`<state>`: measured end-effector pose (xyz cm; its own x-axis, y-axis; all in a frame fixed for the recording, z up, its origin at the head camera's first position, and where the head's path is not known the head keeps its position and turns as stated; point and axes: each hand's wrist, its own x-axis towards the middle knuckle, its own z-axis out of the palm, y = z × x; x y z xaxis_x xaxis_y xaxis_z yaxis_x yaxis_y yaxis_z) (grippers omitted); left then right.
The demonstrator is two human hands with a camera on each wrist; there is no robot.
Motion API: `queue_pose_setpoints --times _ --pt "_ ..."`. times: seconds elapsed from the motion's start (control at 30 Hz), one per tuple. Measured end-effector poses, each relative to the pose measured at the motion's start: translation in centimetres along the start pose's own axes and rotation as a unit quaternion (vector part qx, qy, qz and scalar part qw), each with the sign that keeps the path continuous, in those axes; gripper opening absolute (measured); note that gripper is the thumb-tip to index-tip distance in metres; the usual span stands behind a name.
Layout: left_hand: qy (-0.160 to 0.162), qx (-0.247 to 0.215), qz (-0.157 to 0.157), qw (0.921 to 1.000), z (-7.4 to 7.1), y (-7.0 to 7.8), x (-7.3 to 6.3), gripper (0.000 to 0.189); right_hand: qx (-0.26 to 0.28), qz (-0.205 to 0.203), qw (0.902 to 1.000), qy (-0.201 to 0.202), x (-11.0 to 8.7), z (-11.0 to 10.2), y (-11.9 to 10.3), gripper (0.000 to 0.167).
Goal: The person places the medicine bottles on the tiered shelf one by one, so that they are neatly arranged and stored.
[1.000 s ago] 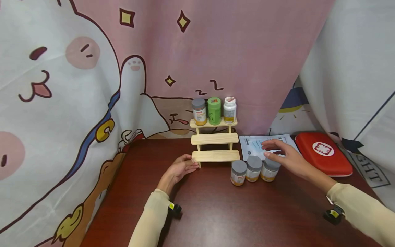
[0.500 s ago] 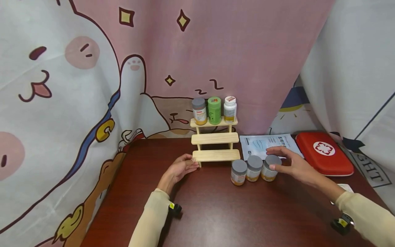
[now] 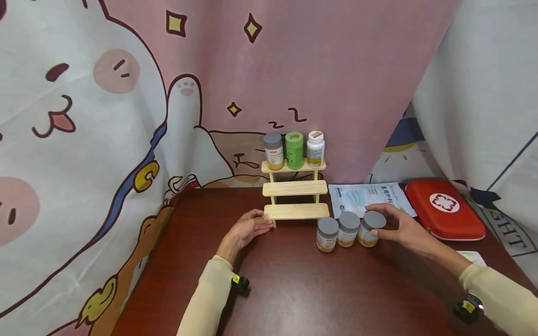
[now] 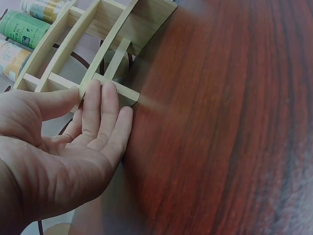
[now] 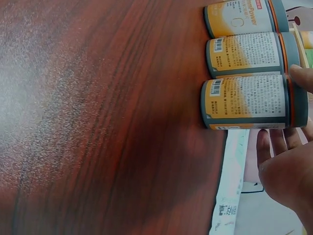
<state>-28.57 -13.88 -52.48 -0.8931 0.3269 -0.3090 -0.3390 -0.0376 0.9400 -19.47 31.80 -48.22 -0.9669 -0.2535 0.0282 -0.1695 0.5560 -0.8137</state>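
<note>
While the left hand point(image 3: 245, 231) is pinching the end of the lowest step of the rack point(image 3: 296, 211) between thumb and fingers, the right hand point(image 3: 401, 229) is grasping the right jar point(image 5: 247, 102) round its lid, thumb in front, fingers behind. That jar is standing upright on the table point(image 3: 294, 284), close beside the middle jar point(image 3: 347, 231); the left jar point(image 3: 326, 235) is ending the row. To work well, the thumb should be pressing its own lid only, as its tip is lying near the middle one; any lifting would best be going straight up. The left hand should be steadying, not tugging.

Dark and wood-grained, the table is glaring softly in front. Beyond the jars, the rack is carrying a top jar point(image 3: 274, 154), a green bottle point(image 3: 294, 151) and a white bottle point(image 3: 315, 151) on its highest step. A packet point(image 3: 349, 199) is lying flat to its right, a red case point(image 3: 446, 210) beside that. Farthest back, a pink-and-white cartoon cloth point(image 3: 344, 70) is hanging.
</note>
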Motion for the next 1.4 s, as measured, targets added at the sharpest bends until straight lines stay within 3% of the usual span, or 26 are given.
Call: queue_pose_setpoints --times 0.27,0.5,0.7,0.87,1.2,1.4 --pt "0.002 0.003 0.001 1.0 -0.1 0.4 -0.1 0.013 0.012 0.016 0.9994 0.029 -0.2 0.3 0.5 0.061" --pt "-0.005 0.008 -0.003 0.9999 0.2 0.6 0.0 0.016 -0.017 0.019 0.9977 0.063 -0.3 -0.7 0.3 0.057" --pt "-0.002 0.005 -0.004 1.0 0.2 0.5 0.1 0.014 -0.023 -0.002 0.9943 0.104 0.0 -1.4 -0.4 0.055" --pt "-0.002 0.005 -0.005 1.0 0.1 0.4 0.1 0.014 -0.029 -0.009 0.9932 0.113 0.3 -1.9 -0.8 0.056" --pt "-0.002 0.006 -0.007 1.0 0.0 0.5 0.0 0.014 -0.043 -0.001 0.9892 0.14 2.0 -2.1 -2.8 0.058" --pt "0.006 0.0 -0.009 0.9999 0.3 0.3 -0.2 0.012 -0.039 -0.016 0.9885 0.145 2.9 -2.2 -4.5 0.058"
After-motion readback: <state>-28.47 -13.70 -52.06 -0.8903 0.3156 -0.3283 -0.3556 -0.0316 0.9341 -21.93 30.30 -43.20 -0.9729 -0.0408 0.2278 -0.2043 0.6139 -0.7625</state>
